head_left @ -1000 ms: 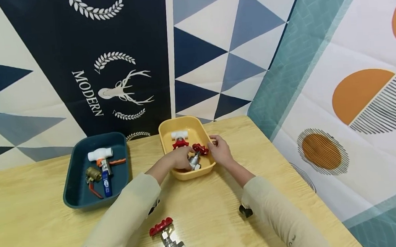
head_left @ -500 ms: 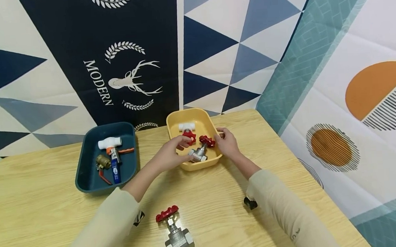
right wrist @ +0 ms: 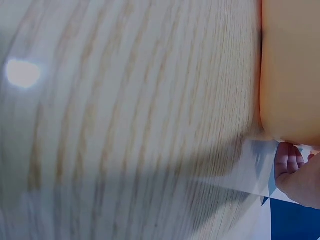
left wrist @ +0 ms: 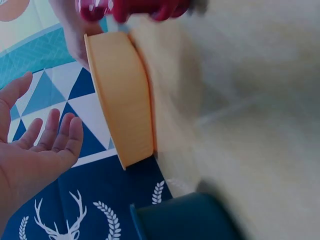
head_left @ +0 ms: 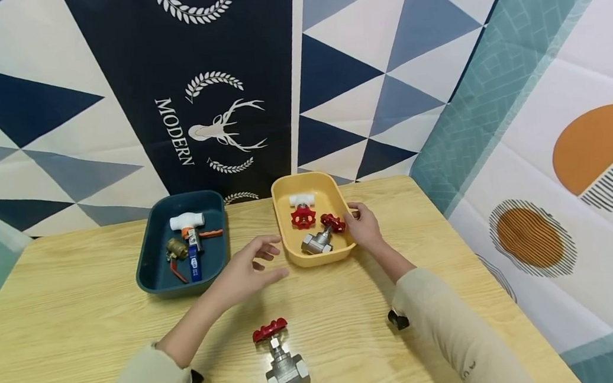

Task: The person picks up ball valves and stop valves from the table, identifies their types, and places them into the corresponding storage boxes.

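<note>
In the head view my left hand (head_left: pixel 245 273) is held over the table, fingers apart and bent a little, with nothing in it. The left wrist view shows its palm (left wrist: pixel 35 165) beside the yellow bin (left wrist: pixel 117 90). My right hand (head_left: pixel 365 228) grips the right rim of that yellow bin (head_left: pixel 319 260), thumb at the inner side. Inside the bin lie a metal valve with a red handwheel (head_left: pixel 318 242) and a white valve with a red handwheel (head_left: pixel 303 215). A larger metal valve (head_left: pixel 287 374), its handwheel red too, lies on the table in front of me.
Left of the yellow bin stands a dark teal bin (head_left: pixel 149 273). It holds a white valve (head_left: pixel 187 221) with an orange handle, a brass valve (head_left: pixel 176 248) with a red handle and a blue-handled valve (head_left: pixel 195 264). Patterned cloth walls rise behind the wooden table (head_left: pixel 81 326) and to its right.
My left hand has let go of the metal valve in the yellow bin and drawn back out to the left. The right hand stays at the rim. The head view has shifted.
</note>
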`<act>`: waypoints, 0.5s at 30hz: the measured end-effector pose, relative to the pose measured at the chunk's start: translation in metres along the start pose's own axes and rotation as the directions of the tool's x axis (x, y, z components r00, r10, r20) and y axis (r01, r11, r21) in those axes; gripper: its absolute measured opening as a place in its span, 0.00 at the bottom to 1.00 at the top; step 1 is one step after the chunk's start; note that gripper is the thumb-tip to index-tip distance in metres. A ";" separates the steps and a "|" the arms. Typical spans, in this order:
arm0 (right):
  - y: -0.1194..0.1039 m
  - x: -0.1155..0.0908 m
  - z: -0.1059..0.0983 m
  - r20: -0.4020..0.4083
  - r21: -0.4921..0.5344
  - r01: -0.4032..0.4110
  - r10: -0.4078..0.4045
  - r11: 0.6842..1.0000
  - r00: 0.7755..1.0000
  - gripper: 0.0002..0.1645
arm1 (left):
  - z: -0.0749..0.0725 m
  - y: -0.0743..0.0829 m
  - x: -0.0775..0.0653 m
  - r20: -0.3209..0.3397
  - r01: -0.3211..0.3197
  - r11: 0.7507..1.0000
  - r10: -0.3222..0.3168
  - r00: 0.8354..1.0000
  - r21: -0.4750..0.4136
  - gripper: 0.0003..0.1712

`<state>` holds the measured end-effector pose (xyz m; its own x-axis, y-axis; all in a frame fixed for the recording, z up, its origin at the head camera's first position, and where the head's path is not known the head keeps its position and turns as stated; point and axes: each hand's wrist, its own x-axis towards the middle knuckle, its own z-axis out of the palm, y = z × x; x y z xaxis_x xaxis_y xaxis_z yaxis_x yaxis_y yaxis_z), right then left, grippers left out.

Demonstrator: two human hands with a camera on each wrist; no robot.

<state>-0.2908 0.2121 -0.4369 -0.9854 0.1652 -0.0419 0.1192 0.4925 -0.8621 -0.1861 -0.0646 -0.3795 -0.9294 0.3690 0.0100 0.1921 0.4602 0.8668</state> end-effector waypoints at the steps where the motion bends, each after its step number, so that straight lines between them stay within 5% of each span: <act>1: 0.001 0.000 0.000 0.001 -0.001 0.001 -0.001 1.000 1.000 0.24 | 0.001 -0.002 -0.005 -0.009 -0.007 1.000 0.007 1.000 0.000 0.32; 15: -0.002 -0.003 -0.001 0.002 -0.005 -0.008 0.008 1.000 1.000 0.24 | 0.007 -0.022 -0.059 -0.079 0.092 0.994 -0.096 0.992 -0.054 0.31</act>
<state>-0.2882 0.2110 -0.4344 -0.9846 0.1675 -0.0503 0.1281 0.4953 -0.8593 -0.1333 -0.0907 -0.4022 -0.9656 0.2579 -0.0336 0.0887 0.4479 0.8897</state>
